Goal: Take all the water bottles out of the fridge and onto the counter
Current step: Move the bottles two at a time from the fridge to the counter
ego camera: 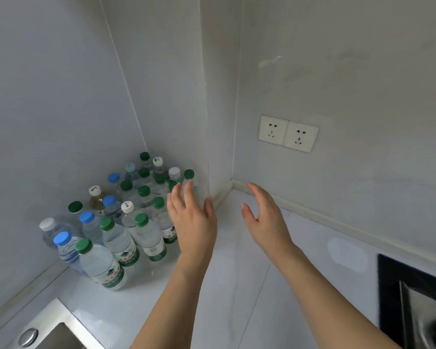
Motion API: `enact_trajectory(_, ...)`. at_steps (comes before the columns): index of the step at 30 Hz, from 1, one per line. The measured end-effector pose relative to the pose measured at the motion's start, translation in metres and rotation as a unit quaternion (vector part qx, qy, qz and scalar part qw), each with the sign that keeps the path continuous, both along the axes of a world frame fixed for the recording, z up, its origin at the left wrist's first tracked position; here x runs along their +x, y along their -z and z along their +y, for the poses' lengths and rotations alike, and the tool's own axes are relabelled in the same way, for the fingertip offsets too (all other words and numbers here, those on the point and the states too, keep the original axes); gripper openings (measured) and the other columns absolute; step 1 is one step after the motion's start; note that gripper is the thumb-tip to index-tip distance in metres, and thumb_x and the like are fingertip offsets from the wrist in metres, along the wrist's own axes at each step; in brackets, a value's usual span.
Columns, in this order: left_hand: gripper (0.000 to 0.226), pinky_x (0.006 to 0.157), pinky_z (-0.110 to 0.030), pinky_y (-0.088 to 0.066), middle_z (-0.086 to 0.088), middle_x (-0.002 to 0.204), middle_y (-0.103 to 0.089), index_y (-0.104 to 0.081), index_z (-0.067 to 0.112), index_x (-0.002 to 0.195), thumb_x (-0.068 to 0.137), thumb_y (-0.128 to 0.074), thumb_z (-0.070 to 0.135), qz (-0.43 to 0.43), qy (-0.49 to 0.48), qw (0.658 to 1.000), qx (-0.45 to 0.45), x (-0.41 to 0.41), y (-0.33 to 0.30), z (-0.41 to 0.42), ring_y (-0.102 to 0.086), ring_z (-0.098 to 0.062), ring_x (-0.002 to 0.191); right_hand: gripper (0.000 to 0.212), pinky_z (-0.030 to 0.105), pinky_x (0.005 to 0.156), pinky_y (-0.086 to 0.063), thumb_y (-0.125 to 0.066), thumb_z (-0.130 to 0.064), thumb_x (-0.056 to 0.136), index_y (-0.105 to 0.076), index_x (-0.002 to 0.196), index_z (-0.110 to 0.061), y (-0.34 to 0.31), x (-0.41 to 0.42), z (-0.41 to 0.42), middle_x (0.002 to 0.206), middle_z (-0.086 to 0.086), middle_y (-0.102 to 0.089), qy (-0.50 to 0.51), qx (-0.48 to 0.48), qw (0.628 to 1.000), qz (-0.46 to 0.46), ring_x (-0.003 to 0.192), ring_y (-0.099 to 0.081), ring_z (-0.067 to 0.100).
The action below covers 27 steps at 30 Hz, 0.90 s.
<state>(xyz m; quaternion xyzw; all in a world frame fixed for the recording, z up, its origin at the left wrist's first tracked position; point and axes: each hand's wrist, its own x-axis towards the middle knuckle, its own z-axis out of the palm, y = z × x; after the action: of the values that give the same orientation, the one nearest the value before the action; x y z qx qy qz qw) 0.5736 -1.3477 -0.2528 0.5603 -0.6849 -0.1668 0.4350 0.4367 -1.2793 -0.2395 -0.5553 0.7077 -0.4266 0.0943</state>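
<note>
Several water bottles (116,238) with green, blue and white caps stand upright in a cluster on the white counter (237,285), packed into the corner at the left. My left hand (191,220) hovers open right beside the cluster's right side, fingers spread, and covers part of the nearest bottles. My right hand (264,217) is open too, held apart over bare counter near the wall, holding nothing. The fridge is not in view.
A double wall socket (287,133) sits on the right wall. A steel sink (51,331) with a round knob lies at the bottom left. A black stove top (413,298) occupies the bottom right. A wall pillar edge (207,147) rises behind the bottles.
</note>
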Motion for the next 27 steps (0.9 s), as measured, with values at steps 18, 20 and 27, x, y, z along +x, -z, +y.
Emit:
enact_trajectory(18,0.049,0.111,-0.054,-0.030,-0.012,0.152,-0.030,-0.038,0.017,0.144,0.098,-0.050,0.030,-0.073,0.293,0.949,-0.089,-0.183,-0.040,0.133,-0.021,-0.041,0.140,0.048,0.014,0.108,-0.022,-0.053,-0.019,0.096,-0.040,0.143,-0.014,-0.036,-0.134,0.206,0.147,-0.001,-0.041,0.257,-0.015,0.966,0.025,0.137,-0.035,0.010)
enact_trajectory(20,0.048,0.111,-0.055,-0.030,-0.013,0.151,-0.031,-0.040,0.016,0.143,0.098,-0.051,0.029,-0.083,0.330,0.935,-0.100,-0.207,-0.040,0.145,-0.022,-0.043,0.140,0.049,0.015,0.108,-0.022,-0.053,-0.019,0.096,-0.039,0.143,-0.015,-0.038,-0.145,0.227,0.148,-0.002,-0.039,0.295,-0.015,0.955,0.025,0.137,-0.034,0.009)
enact_trajectory(27,0.048,0.111,-0.056,-0.030,-0.014,0.150,-0.034,-0.044,0.016,0.141,0.096,-0.057,0.026,-0.091,0.451,0.878,-0.131,-0.270,-0.040,0.213,-0.026,-0.043,0.139,0.050,0.010,0.099,-0.032,-0.053,-0.023,0.096,-0.037,0.143,-0.020,-0.045,-0.161,0.313,0.149,-0.003,-0.038,0.433,0.005,0.901,0.026,0.131,-0.043,0.012)
